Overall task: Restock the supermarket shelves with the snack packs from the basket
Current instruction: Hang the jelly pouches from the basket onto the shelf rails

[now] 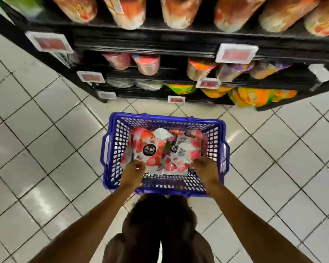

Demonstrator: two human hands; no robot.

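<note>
A blue plastic basket [217, 128] stands on the tiled floor in front of the shelves. Inside lie several red-and-white snack packs [152, 149] with strawberry pictures and round black labels. My left hand [133, 172] reaches into the basket's near left side, its fingers curled on the near edge of a snack pack. Over on the near right side, my right hand [204, 168] has its fingers curled on another pack [180, 164]. Both forearms cross the basket's near rim.
Black shelves [160, 42] rise just beyond the basket, filled with red-and-white packs on top and pink, purple and orange packs [253, 95] lower down. White price tags [235, 53] stick out from the shelf edges. Grey floor tiles lie on both sides.
</note>
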